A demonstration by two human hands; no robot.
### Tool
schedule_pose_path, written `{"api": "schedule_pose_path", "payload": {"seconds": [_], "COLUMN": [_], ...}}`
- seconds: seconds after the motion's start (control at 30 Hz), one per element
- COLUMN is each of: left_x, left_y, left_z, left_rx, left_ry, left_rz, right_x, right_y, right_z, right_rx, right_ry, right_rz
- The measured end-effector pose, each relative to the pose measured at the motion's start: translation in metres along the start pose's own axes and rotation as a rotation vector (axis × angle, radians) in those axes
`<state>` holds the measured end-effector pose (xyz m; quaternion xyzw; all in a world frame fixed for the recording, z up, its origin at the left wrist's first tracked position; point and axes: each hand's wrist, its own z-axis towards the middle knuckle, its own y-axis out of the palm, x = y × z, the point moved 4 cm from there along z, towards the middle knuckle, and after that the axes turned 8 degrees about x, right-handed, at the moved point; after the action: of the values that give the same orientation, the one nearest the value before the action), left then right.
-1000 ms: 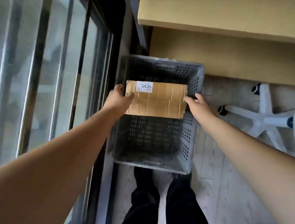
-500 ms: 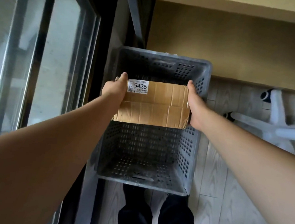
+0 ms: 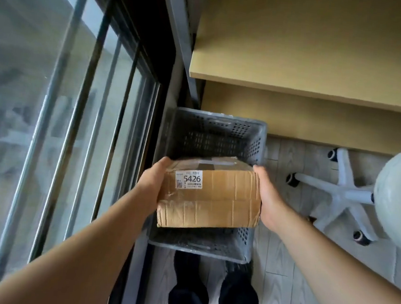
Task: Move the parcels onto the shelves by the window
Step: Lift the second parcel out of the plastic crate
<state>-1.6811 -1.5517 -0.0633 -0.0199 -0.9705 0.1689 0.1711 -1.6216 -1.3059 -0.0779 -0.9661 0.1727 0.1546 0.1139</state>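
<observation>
A brown cardboard parcel (image 3: 211,197) with a white label reading 5426 is held above a grey perforated plastic crate (image 3: 214,135). My left hand (image 3: 152,181) grips its left end and my right hand (image 3: 267,199) presses its right end. The parcel is lifted clear of the crate floor, which looks empty where it shows. Yellow wooden shelves (image 3: 309,85) run across the top right, one board above another, next to the window (image 3: 53,102).
The crate stands on the pale wood floor between the window frame and a white swivel chair (image 3: 343,193) with a star base on castors. My dark-trousered legs (image 3: 216,296) are just behind the crate. A metal upright (image 3: 178,28) stands at the shelves' left end.
Both hands have raised the parcel out of the crate and toward me; it looks larger and its top face with tape now shows. The view has tilted up toward the shelves.
</observation>
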Motion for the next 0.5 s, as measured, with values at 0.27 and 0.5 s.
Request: {"api": "schedule_pose_path", "payload": {"seconds": [0.27, 0.5], "left_x": [0.005, 0.017], "left_y": [-0.047, -0.086], "left_z": [-0.117, -0.221], "left_rx": [-0.090, -0.165], "left_ry": [-0.065, 0.014], "left_rz": [-0.016, -0.027], "right_x": [-0.010, -0.034], "right_y": [-0.041, -0.079], "right_z": [-0.117, -0.217], "right_rx": [-0.007, 0.043], "right_ry": [0.014, -0.027], "right_rz": [0.015, -0.007]}}
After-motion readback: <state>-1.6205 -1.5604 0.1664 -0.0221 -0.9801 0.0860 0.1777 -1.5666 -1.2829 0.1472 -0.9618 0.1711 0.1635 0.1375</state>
